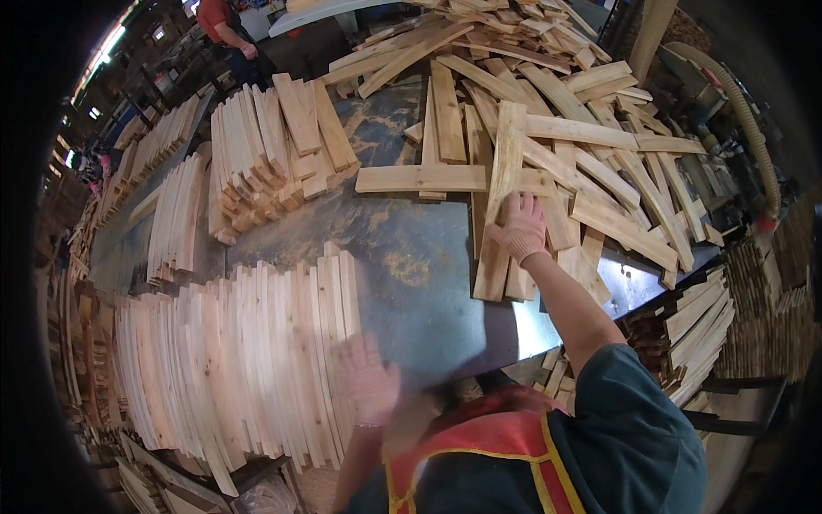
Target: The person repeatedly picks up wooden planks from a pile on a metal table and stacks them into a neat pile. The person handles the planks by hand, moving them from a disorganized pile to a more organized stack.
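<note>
My right hand, in a pale glove, lies on a long wooden board at the near side of a loose heap of boards. Its fingers are stretched out flat over the wood. My left hand, gloved too and slightly blurred, is beside the right end of a tight row of boards stood on edge. The fingers of that hand are extended, with nothing seen in them. Whether it touches the end board I cannot tell. Another board lies crosswise left of my right hand.
A dusty metal table carries the wood. Stacked boards stand at the far left, and the heap spreads across the far right. A hose hangs at the right. Another person stands beyond the table.
</note>
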`<action>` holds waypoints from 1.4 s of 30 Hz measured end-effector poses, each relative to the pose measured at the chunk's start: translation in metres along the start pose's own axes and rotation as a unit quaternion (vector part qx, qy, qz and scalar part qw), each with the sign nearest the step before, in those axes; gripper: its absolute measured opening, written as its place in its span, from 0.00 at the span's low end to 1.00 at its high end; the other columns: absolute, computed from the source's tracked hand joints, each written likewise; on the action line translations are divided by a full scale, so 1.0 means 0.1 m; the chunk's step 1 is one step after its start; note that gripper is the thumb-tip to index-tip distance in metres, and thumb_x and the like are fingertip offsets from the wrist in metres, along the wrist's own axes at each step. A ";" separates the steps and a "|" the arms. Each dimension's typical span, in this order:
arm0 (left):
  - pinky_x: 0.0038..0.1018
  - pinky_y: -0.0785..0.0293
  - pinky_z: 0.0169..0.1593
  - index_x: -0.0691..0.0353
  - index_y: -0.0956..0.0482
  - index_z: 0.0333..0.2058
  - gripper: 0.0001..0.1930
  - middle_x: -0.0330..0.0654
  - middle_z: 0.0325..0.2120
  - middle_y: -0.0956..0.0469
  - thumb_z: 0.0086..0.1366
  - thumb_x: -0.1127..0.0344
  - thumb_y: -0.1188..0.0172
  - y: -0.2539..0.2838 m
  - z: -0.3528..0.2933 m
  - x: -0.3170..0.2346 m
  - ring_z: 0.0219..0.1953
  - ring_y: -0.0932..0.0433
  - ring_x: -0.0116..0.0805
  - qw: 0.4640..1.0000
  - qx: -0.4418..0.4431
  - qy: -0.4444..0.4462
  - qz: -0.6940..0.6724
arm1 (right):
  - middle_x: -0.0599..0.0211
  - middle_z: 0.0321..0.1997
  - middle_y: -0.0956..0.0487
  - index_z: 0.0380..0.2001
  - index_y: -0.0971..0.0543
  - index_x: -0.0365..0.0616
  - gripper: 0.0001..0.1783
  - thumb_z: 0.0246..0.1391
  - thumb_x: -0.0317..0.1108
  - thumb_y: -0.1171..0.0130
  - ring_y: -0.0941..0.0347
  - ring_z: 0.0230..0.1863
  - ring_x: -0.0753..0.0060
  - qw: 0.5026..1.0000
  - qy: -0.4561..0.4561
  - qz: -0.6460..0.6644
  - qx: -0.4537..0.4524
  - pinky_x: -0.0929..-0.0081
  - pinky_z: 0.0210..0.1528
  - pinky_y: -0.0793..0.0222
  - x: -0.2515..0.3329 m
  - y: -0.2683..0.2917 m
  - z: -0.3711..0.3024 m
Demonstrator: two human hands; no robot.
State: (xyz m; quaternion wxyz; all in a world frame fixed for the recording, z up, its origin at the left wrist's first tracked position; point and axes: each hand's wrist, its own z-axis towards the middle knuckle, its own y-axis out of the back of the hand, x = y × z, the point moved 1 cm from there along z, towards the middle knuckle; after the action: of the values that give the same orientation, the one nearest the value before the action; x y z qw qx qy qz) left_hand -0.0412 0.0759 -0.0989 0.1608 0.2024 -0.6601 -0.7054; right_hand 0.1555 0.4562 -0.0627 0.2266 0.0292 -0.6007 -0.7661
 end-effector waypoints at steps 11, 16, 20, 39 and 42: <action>0.56 0.43 0.71 0.53 0.43 0.76 0.58 0.52 0.72 0.40 0.52 0.34 0.27 -0.42 1.20 -1.10 0.72 0.41 0.61 0.996 0.068 0.063 -0.018 | 0.54 0.58 0.22 0.61 0.28 0.41 0.36 0.50 0.41 0.33 0.26 0.62 0.50 0.966 0.250 -0.055 -0.039 0.54 0.64 0.31 -0.10 -0.17 0.75; 0.41 0.28 0.61 0.54 0.35 0.72 0.46 0.47 0.56 0.22 0.58 0.45 0.27 -0.32 1.38 -0.76 0.59 0.24 0.45 0.953 0.102 0.205 -0.197 | 0.52 0.61 0.19 0.76 0.39 0.45 0.50 0.53 0.45 0.31 0.23 0.61 0.48 0.925 0.171 -0.091 0.327 0.55 0.64 0.30 -0.19 0.06 1.41; 0.28 0.23 0.50 0.59 0.27 0.65 0.30 0.41 0.43 0.19 0.65 0.64 0.30 -0.04 0.88 -0.73 0.45 0.20 0.31 0.730 0.164 0.279 -0.602 | 0.55 0.49 0.15 0.81 0.47 0.46 0.57 0.57 0.48 0.26 0.18 0.48 0.65 0.744 -0.023 0.426 0.515 0.67 0.50 0.22 -0.24 0.13 0.59; 0.53 0.32 0.68 0.63 0.32 0.69 0.49 0.61 0.64 0.31 0.50 0.52 0.22 0.51 -1.04 -0.28 0.67 0.32 0.62 0.975 0.006 0.097 -0.198 | 0.29 0.58 0.20 0.69 0.36 0.28 0.57 0.56 0.70 0.41 0.23 0.63 0.36 0.760 0.187 0.204 0.588 0.54 0.66 0.29 2.16 -0.41 -1.86; 0.54 0.32 0.67 0.62 0.28 0.66 0.47 0.58 0.63 0.29 0.47 0.53 0.22 0.55 -0.88 -0.27 0.66 0.31 0.61 0.984 -0.090 0.038 -0.150 | 0.42 0.61 0.18 0.64 0.25 0.40 0.44 0.57 0.65 0.41 0.22 0.61 0.39 0.767 0.234 0.208 0.560 0.54 0.65 0.28 2.15 -0.41 -1.38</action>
State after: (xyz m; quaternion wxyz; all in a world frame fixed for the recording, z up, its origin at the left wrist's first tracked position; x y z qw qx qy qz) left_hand 0.0235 0.0088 -0.0462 0.0960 0.3104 -0.5495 -0.7697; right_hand -0.0059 0.2560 -0.0899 0.4572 0.2038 -0.8429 -0.1972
